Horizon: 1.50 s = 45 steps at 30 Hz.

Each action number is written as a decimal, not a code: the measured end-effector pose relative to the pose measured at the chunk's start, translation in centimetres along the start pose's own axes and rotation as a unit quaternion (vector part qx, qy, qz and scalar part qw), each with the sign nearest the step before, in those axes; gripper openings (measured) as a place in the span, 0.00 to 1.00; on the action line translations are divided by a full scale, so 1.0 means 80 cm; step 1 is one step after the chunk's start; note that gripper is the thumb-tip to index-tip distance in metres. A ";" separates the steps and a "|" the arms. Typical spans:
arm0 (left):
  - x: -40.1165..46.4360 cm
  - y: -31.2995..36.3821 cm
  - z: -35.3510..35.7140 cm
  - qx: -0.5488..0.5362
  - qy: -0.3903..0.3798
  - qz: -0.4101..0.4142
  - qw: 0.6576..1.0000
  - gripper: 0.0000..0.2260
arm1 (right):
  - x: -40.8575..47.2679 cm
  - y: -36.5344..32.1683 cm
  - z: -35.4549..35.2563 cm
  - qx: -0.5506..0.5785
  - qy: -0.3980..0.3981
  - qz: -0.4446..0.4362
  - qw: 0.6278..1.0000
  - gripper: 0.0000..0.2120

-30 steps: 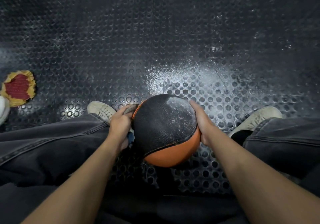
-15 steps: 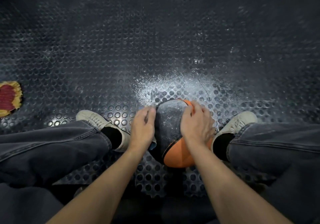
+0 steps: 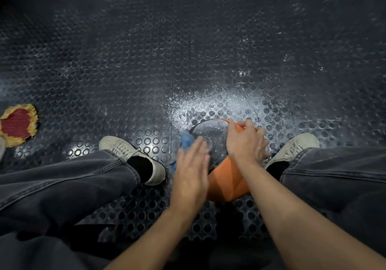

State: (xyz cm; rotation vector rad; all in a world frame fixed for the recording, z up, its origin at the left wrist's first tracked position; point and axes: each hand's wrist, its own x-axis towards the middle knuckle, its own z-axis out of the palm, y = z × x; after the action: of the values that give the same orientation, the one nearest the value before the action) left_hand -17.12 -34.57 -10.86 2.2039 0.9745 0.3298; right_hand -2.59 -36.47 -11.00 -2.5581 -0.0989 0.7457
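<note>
Directly beneath clasping right fingers (image 3: 244, 126), ball (image 3: 227, 178); straight left fingers (image 3: 198, 150) flat on cloth (image 3: 187, 140).

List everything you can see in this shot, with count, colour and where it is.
ball: one, orange and black, between the shoes
cloth: one, blue, against the ball's left side
rag: one, red with yellow edge, far left
floor mat: one, black, studded, whitish patch beyond the ball
shoes: two, off-white, either side of the ball
trousers: dark grey, both legs
left hand: flat on the cloth
right hand: grips the ball's top
</note>
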 end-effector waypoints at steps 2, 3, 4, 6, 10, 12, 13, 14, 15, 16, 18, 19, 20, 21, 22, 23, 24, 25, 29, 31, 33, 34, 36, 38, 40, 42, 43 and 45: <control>-0.003 -0.017 -0.004 0.025 -0.031 0.083 0.996 0.19 | 0.002 0.001 -0.002 0.006 0.004 -0.010 1.000 0.15; 0.010 -0.033 -0.009 0.026 -0.032 0.079 0.996 0.19 | 0.001 0.003 -0.002 0.010 0.004 -0.016 1.000 0.15; 0.024 -0.041 -0.016 0.013 -0.026 0.041 0.999 0.18 | -0.002 0.006 0.000 0.015 0.008 -0.017 1.000 0.14; 0.036 -0.046 -0.022 -0.020 0.001 -0.032 0.999 0.17 | -0.011 0.004 0.007 0.032 0.030 -0.003 0.999 0.14; -0.005 -0.026 -0.009 0.019 -0.036 0.081 0.996 0.17 | -0.009 -0.007 0.013 0.050 0.036 0.042 0.997 0.14; 0.013 -0.042 -0.017 0.017 -0.042 0.081 0.996 0.17 | -0.005 -0.006 0.014 0.057 0.028 0.047 0.997 0.13; 0.029 -0.043 -0.023 -0.001 -0.016 0.019 1.000 0.17 | -0.007 -0.005 0.015 0.061 0.028 0.051 0.996 0.13; 0.038 -0.042 -0.025 -0.002 0.007 -0.033 0.999 0.17 | -0.009 -0.005 0.017 0.066 0.034 0.056 0.996 0.13; 0.038 -0.040 -0.026 0.006 0.018 -0.050 0.999 0.17 | -0.012 -0.006 0.019 0.072 0.040 0.063 0.995 0.13; 0.029 -0.034 -0.025 0.009 0.008 -0.016 1.000 0.17 | -0.014 -0.006 0.020 0.076 0.045 0.072 0.994 0.13; 0.005 -0.034 -0.020 0.021 -0.041 0.097 0.994 0.16 | -0.012 -0.005 0.018 0.080 0.048 0.076 0.993 0.14; 0.004 -0.041 -0.023 0.016 -0.054 0.124 0.991 0.16 | -0.010 -0.003 0.016 0.078 0.043 0.068 0.994 0.14; 0.016 -0.049 -0.027 0.007 -0.055 0.098 0.994 0.16 | -0.010 -0.002 0.016 0.074 0.038 0.059 0.995 0.14; 0.033 -0.051 -0.029 -0.004 -0.036 0.038 0.999 0.15 | -0.011 -0.001 0.018 0.071 0.036 0.054 0.995 0.13; 0.046 -0.048 -0.029 -0.006 -0.006 -0.022 1.000 0.16 | -0.014 -0.001 0.019 0.068 0.038 0.052 0.996 0.14; 0.048 -0.040 -0.027 0.007 0.012 -0.058 0.998 0.16 | -0.017 -0.004 0.021 0.067 0.042 0.056 0.995 0.14; 0.040 -0.033 -0.023 0.023 0.015 -0.047 0.998 0.16 | -0.020 -0.007 0.023 0.068 0.048 0.062 0.995 0.15; 0.025 -0.026 -0.019 0.030 0.002 -0.009 1.000 0.15 | -0.019 -0.009 0.024 0.073 0.052 0.065 0.994 0.15; 0.017 -0.035 -0.026 0.001 -0.025 0.023 0.999 0.15 | -0.015 0.000 0.023 0.065 0.028 -0.028 0.997 0.17; 0.054 -0.033 -0.033 -0.008 0.031 -0.076 0.997 0.14 | -0.028 0.004 0.033 0.016 0.024 -0.135 0.990 0.19; 0.053 -0.017 -0.036 0.019 0.039 -0.077 0.996 0.14 | -0.037 0.003 0.038 -0.006 0.049 -0.166 0.985 0.19; 0.039 -0.009 -0.032 0.024 0.019 -0.040 0.999 0.15 | -0.034 0.001 0.037 0.002 0.054 -0.158 0.986 0.19; 0.006 -0.004 -0.028 0.011 -0.013 0.013 1.000 0.16 | -0.026 0.005 0.034 0.026 0.045 -0.148 0.988 0.19; 0.028 -0.021 -0.035 0.001 -0.004 -0.034 0.999 0.15 | -0.024 0.010 0.034 0.029 0.036 -0.157 0.987 0.19; 0.067 -0.033 -0.037 0.009 0.027 -0.151 0.988 0.14 | -0.032 0.009 0.037 0.022 0.043 -0.143 0.989 0.19; 0.065 -0.029 -0.038 0.038 0.040 -0.143 0.988 0.13 | -0.041 0.007 0.042 0.021 0.065 -0.129 0.989 0.18; 0.051 -0.021 -0.033 0.033 0.036 -0.097 0.994 0.12 | -0.039 0.006 0.041 0.028 0.072 -0.125 0.989 0.17; 0.009 -0.004 -0.029 0.005 0.007 -0.016 1.000 0.15 | -0.028 0.010 0.035 0.037 0.062 -0.123 0.990 0.17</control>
State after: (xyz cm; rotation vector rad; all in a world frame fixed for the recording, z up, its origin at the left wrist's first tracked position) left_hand -17.95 -32.72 -9.42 2.1951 1.0214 0.3272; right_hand -6.00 -36.46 -12.31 -2.4550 -0.3341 0.4869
